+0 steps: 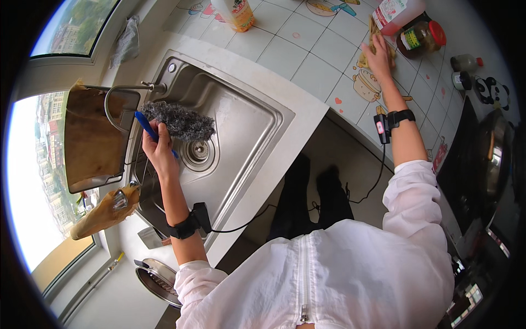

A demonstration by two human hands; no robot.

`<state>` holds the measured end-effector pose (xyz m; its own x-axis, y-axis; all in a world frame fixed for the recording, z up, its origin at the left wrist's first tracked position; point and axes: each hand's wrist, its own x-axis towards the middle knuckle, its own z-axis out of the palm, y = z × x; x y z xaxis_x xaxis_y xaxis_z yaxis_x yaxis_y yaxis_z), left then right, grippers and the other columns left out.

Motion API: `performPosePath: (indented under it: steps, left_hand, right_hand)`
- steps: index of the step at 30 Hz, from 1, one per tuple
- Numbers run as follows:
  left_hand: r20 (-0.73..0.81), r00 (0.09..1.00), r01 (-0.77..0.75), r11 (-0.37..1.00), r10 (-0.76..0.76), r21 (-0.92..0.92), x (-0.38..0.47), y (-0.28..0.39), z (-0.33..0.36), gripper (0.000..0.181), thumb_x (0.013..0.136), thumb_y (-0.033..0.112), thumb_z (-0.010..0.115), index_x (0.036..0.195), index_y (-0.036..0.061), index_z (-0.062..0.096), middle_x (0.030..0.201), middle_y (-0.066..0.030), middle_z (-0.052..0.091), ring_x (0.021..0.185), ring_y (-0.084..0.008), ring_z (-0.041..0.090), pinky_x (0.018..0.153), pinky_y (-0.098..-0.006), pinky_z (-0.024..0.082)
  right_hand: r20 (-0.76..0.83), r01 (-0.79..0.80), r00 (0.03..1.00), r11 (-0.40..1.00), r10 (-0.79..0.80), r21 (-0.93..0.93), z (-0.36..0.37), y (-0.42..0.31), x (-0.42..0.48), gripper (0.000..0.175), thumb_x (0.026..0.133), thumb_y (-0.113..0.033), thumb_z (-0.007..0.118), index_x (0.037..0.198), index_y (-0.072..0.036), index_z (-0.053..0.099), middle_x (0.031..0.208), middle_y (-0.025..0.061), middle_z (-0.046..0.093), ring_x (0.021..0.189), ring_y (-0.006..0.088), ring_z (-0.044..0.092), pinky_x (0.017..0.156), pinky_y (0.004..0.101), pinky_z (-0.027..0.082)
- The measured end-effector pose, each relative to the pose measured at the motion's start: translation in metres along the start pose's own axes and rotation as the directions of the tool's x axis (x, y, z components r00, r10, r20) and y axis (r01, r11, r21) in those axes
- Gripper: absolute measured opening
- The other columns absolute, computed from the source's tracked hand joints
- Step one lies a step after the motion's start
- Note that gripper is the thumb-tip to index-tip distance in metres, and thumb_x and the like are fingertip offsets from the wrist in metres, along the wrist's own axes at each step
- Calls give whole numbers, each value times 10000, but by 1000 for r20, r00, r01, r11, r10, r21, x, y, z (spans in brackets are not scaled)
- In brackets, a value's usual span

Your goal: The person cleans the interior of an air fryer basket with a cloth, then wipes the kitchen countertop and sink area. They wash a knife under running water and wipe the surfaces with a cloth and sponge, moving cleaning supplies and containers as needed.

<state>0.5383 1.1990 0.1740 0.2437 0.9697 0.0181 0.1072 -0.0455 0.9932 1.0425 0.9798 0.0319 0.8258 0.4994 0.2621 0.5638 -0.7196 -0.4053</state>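
Observation:
My left hand (159,150) is closed around the blue handle (146,125) of a grey, shaggy duster (181,121). It is above the stainless steel sink (242,119), with the duster's head next to the drain (199,151). How the handle joins the head is hidden by my fingers. My right hand (380,57) presses a crumpled yellowish cloth (363,61) onto the tiled counter (312,68). Close by the cloth are a clear jug of pink liquid (396,14) and a red-lidded glass jar (419,40). Both wrists wear black straps with cabled devices.
A curved faucet (119,88) rises at the sink's far left. Beside the window stand a brown-stained tray (96,140) and a hanging yellowish cloth (104,211). An orange-based bottle (234,14) stands at the back. A pan (495,144) rests on the stove at right. Cables hang near my legs.

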Motion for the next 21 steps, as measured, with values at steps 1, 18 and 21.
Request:
performPosePath:
  steps: [1,18,21]
  left_hand:
    - [4,1000,14,1000,-14,7,-1,-2,1,98,928,143,624,923,105,533,668,81,405,535,-5,327,469,-177,245]
    - [184,983,43,996,-28,-79,15,-14,62,64,940,92,586,942,86,522,653,74,414,501,2,321,427,-173,243]
    - [199,979,49,994,-30,-95,15,-18,65,64,941,86,582,934,82,518,651,69,410,496,-2,316,420,-178,238]
  right_hand:
    - [-69,94,993,995,-92,26,14,-9,-5,464,874,-202,569,1325,-106,525,1430,65,443,1330,245,386,1020,497,317]
    - [167,-128,935,-143,312,981,-113,-28,-126,410,833,3,545,1240,34,576,1162,120,617,999,163,601,863,287,500]
    - [-19,-327,790,448,612,832,-174,102,-174,457,867,35,472,1323,25,508,1182,135,606,973,141,600,792,258,513]
